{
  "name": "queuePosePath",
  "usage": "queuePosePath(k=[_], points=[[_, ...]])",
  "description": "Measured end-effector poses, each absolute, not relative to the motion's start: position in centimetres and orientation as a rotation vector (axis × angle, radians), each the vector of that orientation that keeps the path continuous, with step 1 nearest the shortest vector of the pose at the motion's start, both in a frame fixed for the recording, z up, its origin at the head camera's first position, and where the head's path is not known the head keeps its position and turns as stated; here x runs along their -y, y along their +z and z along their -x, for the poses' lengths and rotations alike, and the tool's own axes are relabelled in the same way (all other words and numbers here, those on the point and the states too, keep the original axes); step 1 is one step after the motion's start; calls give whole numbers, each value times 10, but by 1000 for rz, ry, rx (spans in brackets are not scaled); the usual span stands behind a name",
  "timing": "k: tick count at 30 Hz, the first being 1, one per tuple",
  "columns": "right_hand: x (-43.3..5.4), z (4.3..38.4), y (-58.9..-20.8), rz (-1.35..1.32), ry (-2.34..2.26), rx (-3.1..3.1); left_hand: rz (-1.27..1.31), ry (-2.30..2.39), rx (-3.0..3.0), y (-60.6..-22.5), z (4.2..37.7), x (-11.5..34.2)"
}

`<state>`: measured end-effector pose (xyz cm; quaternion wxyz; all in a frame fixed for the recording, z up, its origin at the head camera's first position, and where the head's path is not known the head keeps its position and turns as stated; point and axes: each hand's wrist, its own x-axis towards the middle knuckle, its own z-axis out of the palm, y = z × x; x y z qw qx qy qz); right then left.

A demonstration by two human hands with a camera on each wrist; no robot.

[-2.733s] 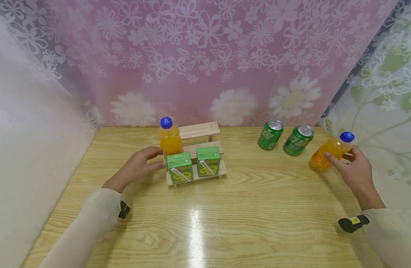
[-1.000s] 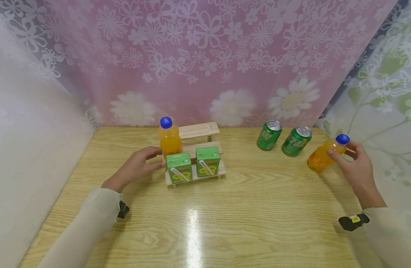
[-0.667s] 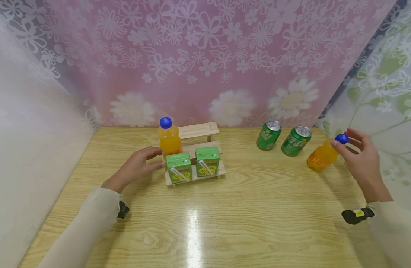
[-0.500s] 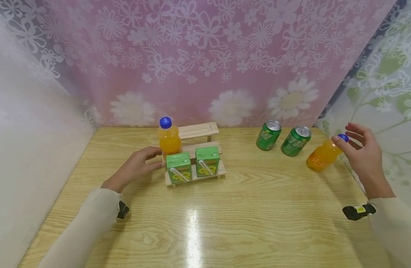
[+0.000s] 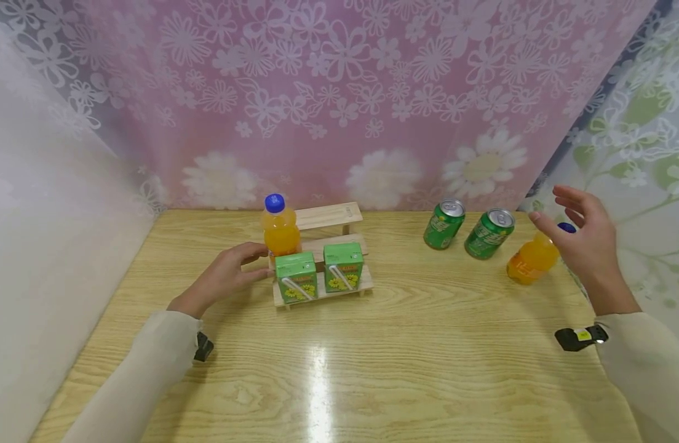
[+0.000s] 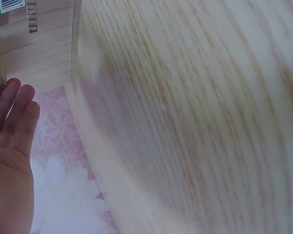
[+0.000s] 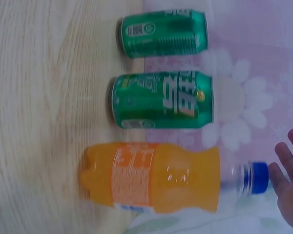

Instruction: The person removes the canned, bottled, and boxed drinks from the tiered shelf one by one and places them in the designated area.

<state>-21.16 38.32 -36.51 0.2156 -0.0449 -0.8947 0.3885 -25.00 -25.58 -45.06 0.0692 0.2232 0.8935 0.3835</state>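
Observation:
My left hand (image 5: 223, 271) is at the left end of a small stepped wooden stand (image 5: 328, 216), thumb and fingers pinching its side. In the left wrist view, fingertips (image 6: 12, 87) meet a wooden piece of the stand. On it are an orange drink bottle (image 5: 281, 231) with a blue cap and two green juice boxes (image 5: 296, 277) with straws on the lowest step. My right hand (image 5: 588, 240), fingers spread and holding nothing, is over a second orange bottle (image 7: 151, 176) standing upright on the table; in the right wrist view its fingers are just beyond the blue cap.
Two green soda cans (image 5: 444, 224) stand side by side left of the right bottle, near the table's back edge. A pink floral curtain (image 5: 339, 111) hangs behind the wooden table (image 5: 428, 363), and pale fabric encloses both sides.
My right hand has let go of the right orange bottle, its fingers opening and rising past the cap. The bottle stays standing by the cans. My left hand has kept its place.

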Motion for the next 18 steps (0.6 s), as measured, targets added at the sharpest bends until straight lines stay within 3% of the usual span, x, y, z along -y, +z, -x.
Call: queuePosePath(k=[18], points=[[-316, 235, -363, -99, 1169, 2500, -677, 1154, -2686, -449, 249, 256]])
